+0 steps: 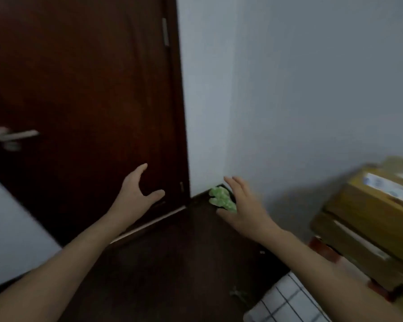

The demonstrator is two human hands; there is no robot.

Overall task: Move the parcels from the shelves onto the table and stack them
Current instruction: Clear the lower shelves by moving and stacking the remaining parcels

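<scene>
Leftmost, a dark brown door [79, 89] is noted, with a metal lever handle [14, 135] at its left side. The left hand [137, 194] is held in front of the door's lower part; its fingers are straight, the thumb is spread wide, and nothing is held. At the corner of the pale wall [289, 89] a small green object [220, 198] is seen low down. It is partly overlapped by the right hand [244, 210], which is likewise spread and empty; contact between the two cannot be determined. Stacked cardboard parcels [370, 219] are recorded at the right edge, blurred, one upon another. They lie to the right of the right hand, well apart from both hands and touched by neither. A checked cloth [286, 300] is observed at the bottom right.
</scene>
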